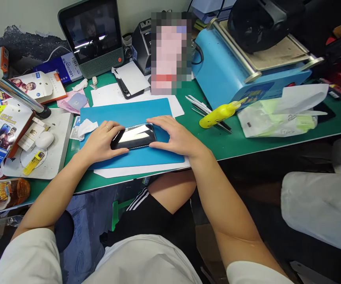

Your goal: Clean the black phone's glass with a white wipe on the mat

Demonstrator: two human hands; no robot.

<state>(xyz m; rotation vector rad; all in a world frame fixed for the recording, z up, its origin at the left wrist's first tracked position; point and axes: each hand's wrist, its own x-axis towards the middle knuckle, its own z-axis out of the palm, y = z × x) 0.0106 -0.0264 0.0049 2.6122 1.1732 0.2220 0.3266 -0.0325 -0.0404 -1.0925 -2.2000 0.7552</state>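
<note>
A dark smartphone (pixel 135 136) lies sideways over the blue mat (pixel 123 110), its glossy screen facing up and reflecting light. Around its left end, the fingers and thumb of my left hand (pixel 103 142) grip the long edges; a ring shows on one finger. My right hand (pixel 177 136) holds the right end, index finger along the far edge and thumb at the near corner. Whether the phone touches the mat is hard to see. Close to my left wrist lies a crumpled white tissue (pixel 87 127). White paper (pixel 114 172) sticks out beneath the mat.
Behind stand a screen device (pixel 92 35) and a phone case (pixel 127 90). On the right are a blue machine (pixel 217 59), a yellow bottle (pixel 217 115), tweezers-like tools (pixel 201 104) and a tissue pack (pixel 276 118). Boxes (pixel 4 130), a yellow lighter (pixel 33 163) and a drink bottle (pixel 4 191) crowd the left.
</note>
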